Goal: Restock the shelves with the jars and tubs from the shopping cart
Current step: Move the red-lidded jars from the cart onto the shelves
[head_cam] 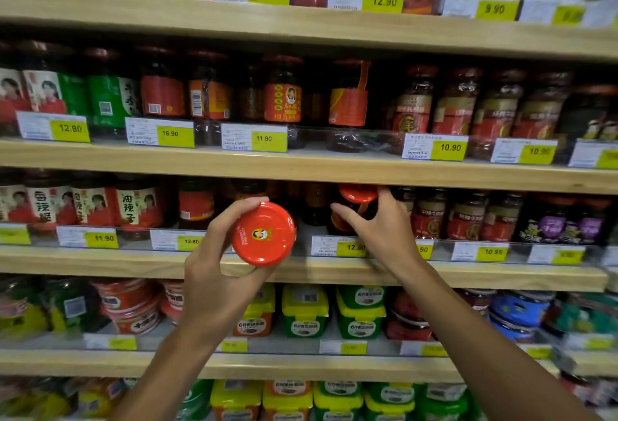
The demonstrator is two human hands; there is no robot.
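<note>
Jars: left grip (214, 273) holds one (264, 235); right grip (384, 226) holds another (356, 208).

Pale wooden shelves (301, 169) run across in tiers, yellow price tags (269, 141) clipped along each edge. Dark red-lidded glass jars (282, 93) crowd the middle boards; green and yellow plastic tubs (305, 312) sit on the lower one.

Jar lid (264, 234): glossy red, small portrait logo with yellow in centre. Second jar (355, 210): red-orange lid, dark contents. Price tags (350, 248): white with yellow-green panel, black digits. Shelves (301, 169): pale wood grain. Tubs (305, 312): yellow lids, green bases.
</note>
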